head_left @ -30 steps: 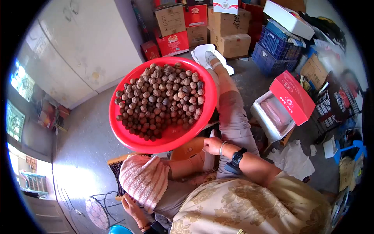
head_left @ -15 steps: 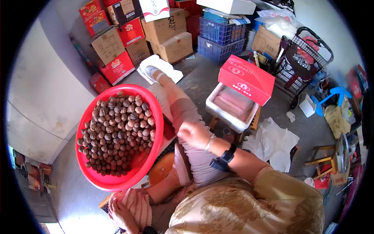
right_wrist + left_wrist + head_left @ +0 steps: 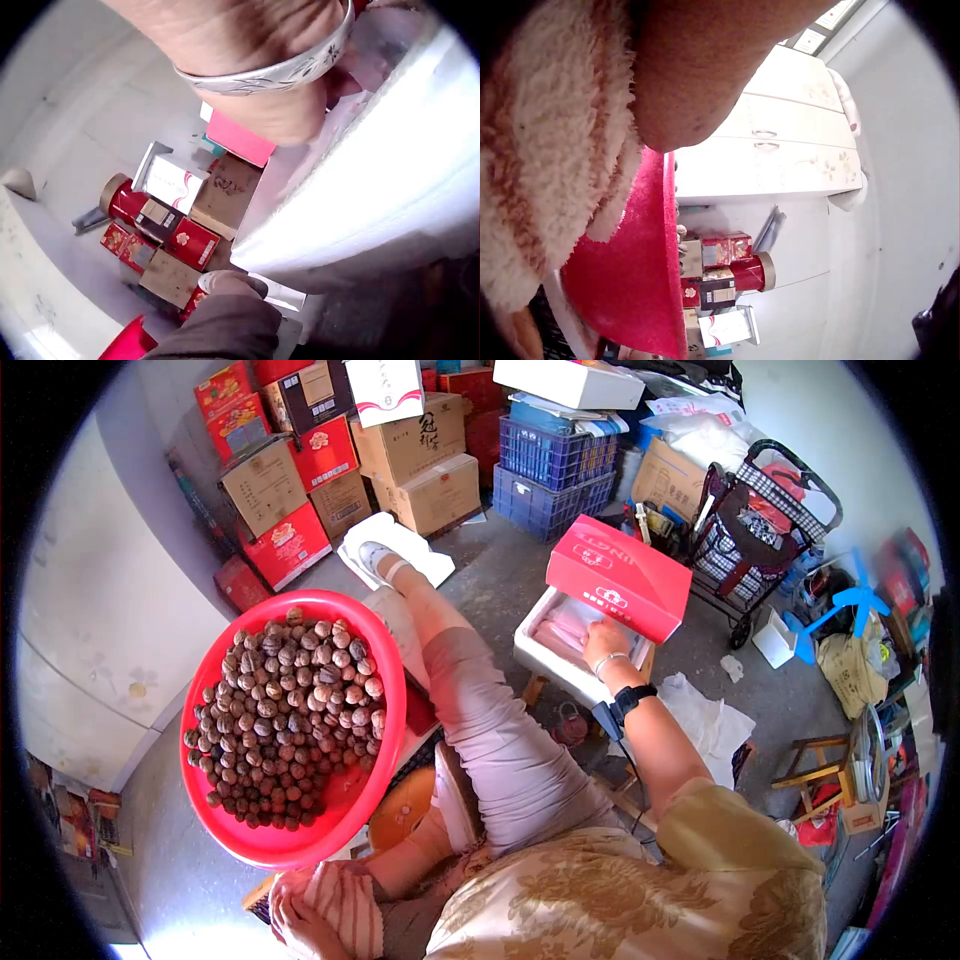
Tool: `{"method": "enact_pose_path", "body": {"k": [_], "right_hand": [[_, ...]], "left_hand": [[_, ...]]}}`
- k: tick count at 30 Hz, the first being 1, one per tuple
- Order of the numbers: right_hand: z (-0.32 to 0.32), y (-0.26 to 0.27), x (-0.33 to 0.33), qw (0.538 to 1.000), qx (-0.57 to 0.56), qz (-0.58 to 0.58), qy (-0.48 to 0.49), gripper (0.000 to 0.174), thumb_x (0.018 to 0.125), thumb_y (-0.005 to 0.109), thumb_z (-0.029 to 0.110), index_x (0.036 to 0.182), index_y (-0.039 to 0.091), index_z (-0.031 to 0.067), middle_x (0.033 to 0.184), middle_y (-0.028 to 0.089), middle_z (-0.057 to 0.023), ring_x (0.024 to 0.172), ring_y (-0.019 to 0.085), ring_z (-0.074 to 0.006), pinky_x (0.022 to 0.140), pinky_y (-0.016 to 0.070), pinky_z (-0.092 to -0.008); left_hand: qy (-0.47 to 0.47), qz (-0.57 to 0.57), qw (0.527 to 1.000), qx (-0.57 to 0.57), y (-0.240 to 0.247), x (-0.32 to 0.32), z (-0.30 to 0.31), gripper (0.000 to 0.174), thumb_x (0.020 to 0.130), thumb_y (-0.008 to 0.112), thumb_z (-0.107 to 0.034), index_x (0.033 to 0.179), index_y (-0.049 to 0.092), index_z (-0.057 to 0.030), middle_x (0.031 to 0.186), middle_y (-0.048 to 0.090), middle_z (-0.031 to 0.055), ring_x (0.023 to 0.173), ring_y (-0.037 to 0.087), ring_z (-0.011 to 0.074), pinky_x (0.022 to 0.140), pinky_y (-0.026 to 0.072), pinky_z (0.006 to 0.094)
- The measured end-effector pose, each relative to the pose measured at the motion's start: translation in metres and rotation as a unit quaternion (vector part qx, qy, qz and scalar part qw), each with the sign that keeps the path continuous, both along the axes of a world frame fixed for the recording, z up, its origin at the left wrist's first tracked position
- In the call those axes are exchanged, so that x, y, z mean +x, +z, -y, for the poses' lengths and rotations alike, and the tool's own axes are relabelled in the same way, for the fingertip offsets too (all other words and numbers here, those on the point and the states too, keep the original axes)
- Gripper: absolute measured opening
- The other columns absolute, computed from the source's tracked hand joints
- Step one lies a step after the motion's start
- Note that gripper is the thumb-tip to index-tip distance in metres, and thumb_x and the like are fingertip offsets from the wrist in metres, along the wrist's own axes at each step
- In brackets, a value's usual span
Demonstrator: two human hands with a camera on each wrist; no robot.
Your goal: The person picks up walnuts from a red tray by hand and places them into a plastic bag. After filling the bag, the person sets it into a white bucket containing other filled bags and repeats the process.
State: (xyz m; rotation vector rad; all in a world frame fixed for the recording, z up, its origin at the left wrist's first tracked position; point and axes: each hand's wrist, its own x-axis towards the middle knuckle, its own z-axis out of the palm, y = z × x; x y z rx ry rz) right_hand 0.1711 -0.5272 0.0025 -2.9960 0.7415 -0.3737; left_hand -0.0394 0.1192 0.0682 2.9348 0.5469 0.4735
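Observation:
My right hand (image 3: 604, 640) reaches into a white foam box (image 3: 572, 677), its fingers at the pinkish plastic-looking contents (image 3: 563, 628). Foam wall and wrist hide most of those fingers in the right wrist view, so I cannot tell whether they pinch anything. A red printed lid (image 3: 620, 580) stands tilted over the box's far side. On my left knee lies a pink-and-white striped towel (image 3: 345, 910), where my left hand (image 3: 305, 928) rests. Beside that knee, a large red basin (image 3: 392, 745) holds many brown walnuts (image 3: 285, 710).
Cartons (image 3: 412, 440) and red gift boxes are stacked at the back. Blue crates (image 3: 550, 500) and a wheeled shopping cart (image 3: 765, 520) stand farther right. White paper or plastic (image 3: 700, 720) lies beside the foam box, near a small wooden stool (image 3: 815, 772). My outstretched leg separates basin and box.
My right hand has gone from my lap rightward into the foam box. My left hand has moved from beside the towel onto it. The head view has swung right.

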Motion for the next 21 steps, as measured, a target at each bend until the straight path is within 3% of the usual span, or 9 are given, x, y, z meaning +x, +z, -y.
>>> {"method": "enact_pose_path", "body": {"k": [8, 16, 17, 19, 21], "right_hand": [[-0.002, 0.011, -0.01, 0.997, 0.049, 0.047, 0.026, 0.015, 0.088, 0.06, 0.018, 0.093, 0.069, 0.006, 0.099, 0.066, -0.018, 0.095, 0.065, -0.0377, 0.084, 0.0529, -0.0468], [-0.056, 0.043, -0.034, 0.97, 0.072, 0.199, 0.121, 0.013, 0.088, 0.058, 0.018, 0.088, 0.058, 0.0047, 0.088, 0.066, -0.0181, 0.083, 0.064, -0.0392, 0.075, 0.0505, -0.0513], [-0.063, 0.04, -0.036, 0.965, 0.076, 0.208, 0.143, 0.011, 0.086, 0.059, 0.016, 0.088, 0.058, 0.0051, 0.084, 0.065, -0.019, 0.081, 0.063, -0.0409, 0.07, 0.0499, -0.0516], [-0.09, 0.032, -0.037, 0.934, 0.19, 0.232, 0.193, 0.007, 0.083, 0.062, 0.009, 0.086, 0.057, 0.0047, 0.078, 0.064, -0.0203, 0.074, 0.062, -0.0428, 0.064, 0.0493, -0.0511], [-0.131, 0.05, -0.053, 0.898, 0.333, 0.162, 0.239, 0.006, 0.08, 0.063, 0.006, 0.084, 0.059, 0.0064, 0.075, 0.067, -0.0176, 0.069, 0.067, -0.0357, 0.062, 0.0521, -0.0437]], "left_hand": [[-0.013, 0.014, 1.0, -0.013, 0.005, -0.001, 0.003, 0.038, 0.099, 0.046, -0.032, 0.112, 0.066, -0.0013, 0.122, 0.065, 0.0127, 0.117, 0.058, 0.0304, 0.106, 0.0376, 0.0414], [-0.009, 0.019, 1.0, -0.016, -0.004, -0.002, -0.003, 0.042, 0.099, 0.045, -0.036, 0.112, 0.065, -0.0007, 0.121, 0.065, 0.0135, 0.114, 0.058, 0.0331, 0.104, 0.0392, 0.0448], [-0.022, 0.032, 0.999, -0.005, -0.006, -0.002, -0.006, 0.037, 0.099, 0.048, -0.03, 0.112, 0.065, -0.0003, 0.118, 0.066, 0.0134, 0.112, 0.06, 0.0311, 0.102, 0.0416, 0.0427], [-0.04, 0.047, 0.998, 0.005, -0.004, -0.003, -0.006, 0.031, 0.098, 0.051, -0.024, 0.112, 0.065, 0.0001, 0.115, 0.067, 0.0134, 0.11, 0.061, 0.029, 0.099, 0.0439, 0.0406], [-0.053, 0.093, 0.993, -0.056, 0.014, -0.009, 0.006, 0.045, 0.078, 0.076, -0.022, 0.115, 0.066, -0.0002, 0.118, 0.065, 0.0228, 0.105, 0.061, 0.0393, 0.095, 0.0466, 0.0514]]}}
